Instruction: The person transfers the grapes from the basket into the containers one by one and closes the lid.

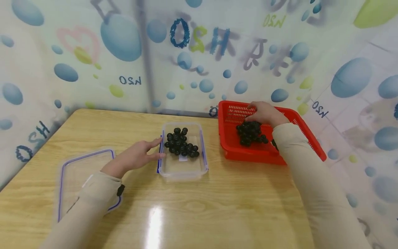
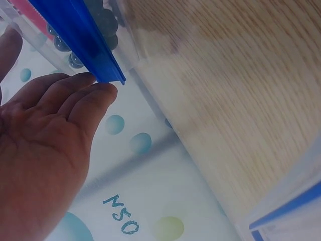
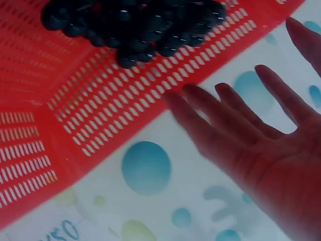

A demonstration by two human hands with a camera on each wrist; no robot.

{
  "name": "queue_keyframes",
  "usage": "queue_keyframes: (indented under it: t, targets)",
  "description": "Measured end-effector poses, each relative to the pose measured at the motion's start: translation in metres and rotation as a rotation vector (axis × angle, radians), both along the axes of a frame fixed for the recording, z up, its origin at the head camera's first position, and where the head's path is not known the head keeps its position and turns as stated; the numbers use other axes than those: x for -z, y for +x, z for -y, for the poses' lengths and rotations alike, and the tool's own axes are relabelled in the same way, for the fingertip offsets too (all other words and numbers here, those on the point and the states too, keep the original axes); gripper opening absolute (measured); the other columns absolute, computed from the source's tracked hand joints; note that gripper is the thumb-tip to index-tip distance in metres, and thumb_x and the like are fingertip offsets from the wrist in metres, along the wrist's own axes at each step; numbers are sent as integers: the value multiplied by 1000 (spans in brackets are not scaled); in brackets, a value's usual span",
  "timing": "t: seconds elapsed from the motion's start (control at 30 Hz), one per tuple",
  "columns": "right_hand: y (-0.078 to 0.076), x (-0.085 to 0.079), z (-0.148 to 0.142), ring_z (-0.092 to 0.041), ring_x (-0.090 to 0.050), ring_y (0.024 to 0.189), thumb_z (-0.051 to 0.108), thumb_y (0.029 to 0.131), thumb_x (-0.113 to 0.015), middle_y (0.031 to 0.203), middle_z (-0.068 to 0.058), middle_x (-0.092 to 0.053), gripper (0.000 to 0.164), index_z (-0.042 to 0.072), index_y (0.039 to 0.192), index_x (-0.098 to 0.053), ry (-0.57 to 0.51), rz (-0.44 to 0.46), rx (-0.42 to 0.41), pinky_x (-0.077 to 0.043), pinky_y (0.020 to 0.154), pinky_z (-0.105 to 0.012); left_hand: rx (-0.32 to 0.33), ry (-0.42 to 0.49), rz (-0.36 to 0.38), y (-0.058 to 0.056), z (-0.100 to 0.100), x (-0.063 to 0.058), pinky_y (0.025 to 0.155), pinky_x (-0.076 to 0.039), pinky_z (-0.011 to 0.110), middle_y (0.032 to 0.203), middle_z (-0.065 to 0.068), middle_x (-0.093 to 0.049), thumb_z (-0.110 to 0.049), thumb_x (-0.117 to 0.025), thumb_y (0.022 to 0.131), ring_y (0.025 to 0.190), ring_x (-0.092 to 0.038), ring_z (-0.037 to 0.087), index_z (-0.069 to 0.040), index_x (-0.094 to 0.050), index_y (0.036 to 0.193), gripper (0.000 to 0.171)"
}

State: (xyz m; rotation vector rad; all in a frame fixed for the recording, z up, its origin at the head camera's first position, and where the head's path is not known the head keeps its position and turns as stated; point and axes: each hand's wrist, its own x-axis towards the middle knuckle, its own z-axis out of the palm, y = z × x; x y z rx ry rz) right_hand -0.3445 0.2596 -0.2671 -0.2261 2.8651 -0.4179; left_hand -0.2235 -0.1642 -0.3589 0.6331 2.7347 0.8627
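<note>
A clear rectangular plastic container with pale rims (image 1: 183,173) sits at the middle of the frame, on a light wood-grain bench (image 1: 217,214). In it lies a bunch of glossy, round, black grapes (image 1: 180,143), spread from the upper middle to the right side, with a small white label (image 1: 183,158) showing just below them. The left hand (image 1: 136,156) reaches in from the lower left, thumb and fingers parted and fairly straight, the fingertips at the container's left side; the left wrist view shows them against the long blue plastic clip (image 2: 80,40) there.

A red perforated plastic basket (image 1: 248,154) stands at the right of the frame, holding a second bunch of black grapes (image 1: 248,133). The right hand (image 1: 265,113) is over the basket's far part, above that bunch; in the right wrist view its fingers are spread and apart from the grapes, pinching nothing. More dark grapes (image 1: 274,144) show partly beside the beige right sleeve (image 1: 311,180).

At the lower left, a clear plastic lid with blue edging (image 1: 79,173) lies partly under the beige left sleeve (image 1: 90,204)
</note>
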Motion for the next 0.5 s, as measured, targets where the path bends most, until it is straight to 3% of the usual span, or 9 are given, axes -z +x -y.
queue_keyframes:
  t: [0.17,0.27,0.37,0.5]
  targets:
    - [-8,25,-6,-43,-42,118,24,90,-73,138,-24,-44,68,5,147,-41,-4,125,-5,-39,98,-63,3,14,16,-1,-3,3,109,-27,58,151,26,-31,-38,-59,99,135,-33,47,0,-28,152,72]
    - [-9,37,-7,-49,-33,123,27,87,-76,151,-28,-21,77,10,151,-37,6,211,32,-37,97,-68,5,22,32,-1,-3,3,110,-27,58,151,25,-30,-39,-58,99,135,-32,47,-1,-27,153,73]
    - [-12,43,-5,-53,-24,124,27,84,-78,154,-29,4,82,15,152,-34,15,258,81,-36,96,-70,-1,24,45,-2,-3,1,110,-27,58,152,25,-30,-40,-58,99,136,-31,47,-2,-26,154,73]
    - [-15,46,0,-52,-30,118,22,83,-79,150,-27,2,75,17,146,-39,32,266,74,-38,95,-68,-11,18,49,-1,-2,-2,110,-26,58,152,25,-30,-41,-57,99,136,-31,47,-1,-26,154,74]
